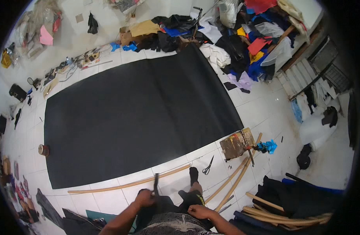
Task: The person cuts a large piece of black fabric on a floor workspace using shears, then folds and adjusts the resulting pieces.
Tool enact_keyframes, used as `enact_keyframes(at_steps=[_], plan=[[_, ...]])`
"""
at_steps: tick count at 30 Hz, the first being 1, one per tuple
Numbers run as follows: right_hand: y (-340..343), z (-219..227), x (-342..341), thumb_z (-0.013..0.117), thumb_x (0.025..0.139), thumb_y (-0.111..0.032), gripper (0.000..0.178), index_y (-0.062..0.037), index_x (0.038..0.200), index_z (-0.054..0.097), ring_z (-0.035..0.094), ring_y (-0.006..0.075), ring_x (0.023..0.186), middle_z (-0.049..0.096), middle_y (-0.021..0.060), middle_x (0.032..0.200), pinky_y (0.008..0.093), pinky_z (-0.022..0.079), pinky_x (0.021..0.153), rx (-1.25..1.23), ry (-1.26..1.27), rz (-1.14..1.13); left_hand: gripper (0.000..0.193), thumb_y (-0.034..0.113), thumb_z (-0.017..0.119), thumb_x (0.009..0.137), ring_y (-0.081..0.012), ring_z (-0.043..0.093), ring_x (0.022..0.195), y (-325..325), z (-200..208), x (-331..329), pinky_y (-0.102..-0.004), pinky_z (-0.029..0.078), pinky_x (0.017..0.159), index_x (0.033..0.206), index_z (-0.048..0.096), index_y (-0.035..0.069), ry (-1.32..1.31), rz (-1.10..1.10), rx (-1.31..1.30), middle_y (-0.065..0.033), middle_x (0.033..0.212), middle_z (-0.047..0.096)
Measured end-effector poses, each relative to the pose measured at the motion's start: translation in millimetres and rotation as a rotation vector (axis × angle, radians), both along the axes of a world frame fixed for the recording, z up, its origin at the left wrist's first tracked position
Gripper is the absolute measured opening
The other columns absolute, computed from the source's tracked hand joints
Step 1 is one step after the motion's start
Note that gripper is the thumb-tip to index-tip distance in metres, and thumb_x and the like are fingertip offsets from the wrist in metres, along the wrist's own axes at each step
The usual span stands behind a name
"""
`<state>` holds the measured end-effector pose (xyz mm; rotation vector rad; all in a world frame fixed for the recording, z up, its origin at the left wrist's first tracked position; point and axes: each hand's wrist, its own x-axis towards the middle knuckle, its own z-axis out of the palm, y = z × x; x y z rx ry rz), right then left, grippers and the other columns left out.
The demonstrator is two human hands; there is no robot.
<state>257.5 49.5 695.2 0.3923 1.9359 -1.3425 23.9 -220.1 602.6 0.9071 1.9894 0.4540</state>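
My left hand (146,198) is closed over my lap, and a narrow black strip (156,184) sticks up from beside its fingers. My right hand (199,212) is also curled closed, low against my dark clothing; what its fingers hold, if anything, is hidden. Ahead of me a large black sheet (129,113) lies spread on the floor, its far right part raised in a fold or roll. Black-handled scissors (208,166) rest on the tiles beyond my socked foot (193,176). Along the sheet's near edge runs a long tan strip (129,185).
A worn block (233,147) with tools on it stands at the sheet's near right corner, tan rods (236,178) beside it. Scrap cloth (235,55) is heaped at the far right. A small round spool-like object (43,150) sits on the left edge. Bundled tan strips (282,219) lie near right.
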Motion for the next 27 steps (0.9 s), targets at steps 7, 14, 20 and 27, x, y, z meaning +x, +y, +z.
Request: enact_keyframes(at_steps=[7, 14, 20, 27], plan=[[143.7, -58.7, 13.8, 0.059, 0.098, -0.049, 0.045, -0.0038, 0.101, 0.064, 0.056, 0.0128, 0.083, 0.064, 0.0053, 0.089, 0.0325, 0.045, 0.074, -0.579, -0.426, 0.366, 0.030, 0.021, 0.055, 0.091, -0.0387, 0.066, 0.086, 6.8, -28.0, 154.2, -0.0474, 0.053, 0.079, 0.109, 0.067, 0.000, -0.367, 0.322, -0.193, -0.0218, 0.097, 0.067], [236.7, -230.6, -56.3, 0.058, 0.098, -0.041, 0.037, -0.0050, 0.104, 0.064, 0.063, 0.0291, 0.092, 0.066, 0.0138, 0.096, 0.0407, 0.049, 0.082, -0.322, -0.220, 0.174, 0.027, 0.015, 0.055, 0.092, -0.0355, 0.065, 0.085, 58.3, -139.5, 141.7, -0.0440, 0.052, 0.077, 0.110, 0.066, 0.000, -0.536, 0.589, -0.426, -0.0207, 0.095, 0.067], [396.1, -524.7, -154.3, 0.052, 0.098, -0.047, 0.053, 0.0005, 0.120, 0.059, 0.062, 0.0411, 0.111, 0.065, 0.0273, 0.113, 0.0498, 0.050, 0.093, 0.726, -0.049, -0.508, 0.024, 0.011, 0.055, 0.092, -0.0328, 0.065, 0.084, 58.1, -249.9, 86.5, -0.0410, 0.052, 0.075, 0.111, 0.065, 0.000, -0.443, 0.706, -0.369, -0.0198, 0.093, 0.066], [479.0, -685.8, -158.2, 0.051, 0.091, -0.068, 0.096, 0.0069, 0.148, 0.032, 0.052, 0.0404, 0.126, 0.049, 0.0292, 0.137, 0.0480, 0.047, 0.100, 1.101, -0.285, -0.785, 0.034, 0.006, 0.068, 0.086, -0.0147, 0.060, 0.079, 123.6, -339.4, -37.3, -0.0290, 0.049, 0.071, 0.118, 0.060, -0.001, 0.028, 0.636, -0.138, -0.0079, 0.086, 0.062]])
